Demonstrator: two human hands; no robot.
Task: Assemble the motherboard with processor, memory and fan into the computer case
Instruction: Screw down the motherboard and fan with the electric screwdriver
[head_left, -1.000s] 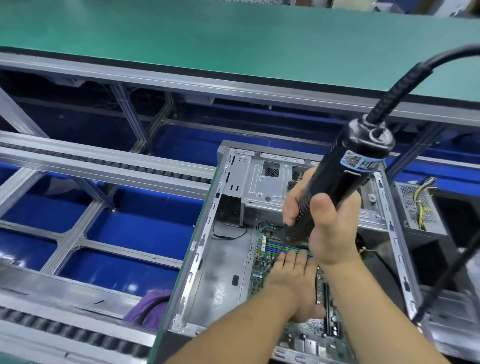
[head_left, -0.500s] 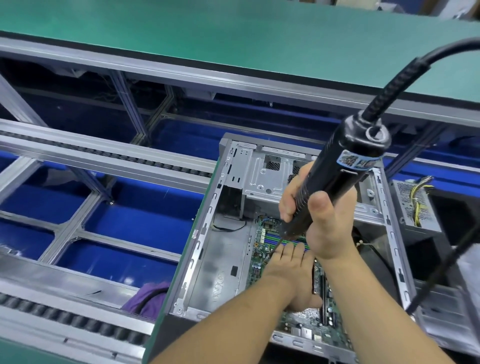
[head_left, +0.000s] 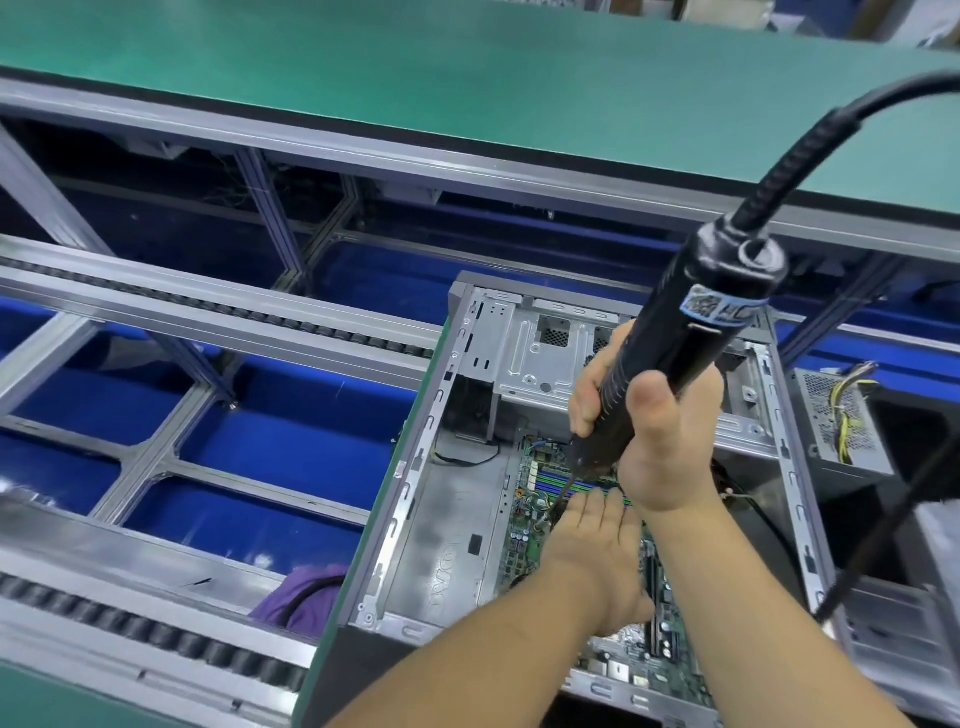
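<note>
An open grey computer case (head_left: 452, 519) lies on the line with a green motherboard (head_left: 535, 504) inside it. My left hand (head_left: 597, 551) lies flat on the board with straight fingers, covering much of it. My right hand (head_left: 644, 431) grips a black electric screwdriver (head_left: 691, 332), held upright and tilted. Its bit points down at the board's left part, just beyond my left fingertips. A thick black cable runs from the tool's top up and to the right.
A power supply (head_left: 836, 421) with yellow wires sits right of the case. Conveyor rails with rollers (head_left: 208, 306) cross the left side over blue flooring. A purple cloth (head_left: 306, 592) lies by the case's near left corner. A green bench top (head_left: 467, 78) spans the back.
Both hands keep their hold and place. The screwdriver's bit has come down a little closer to the board by my left fingertips; the view has shifted slightly.
</note>
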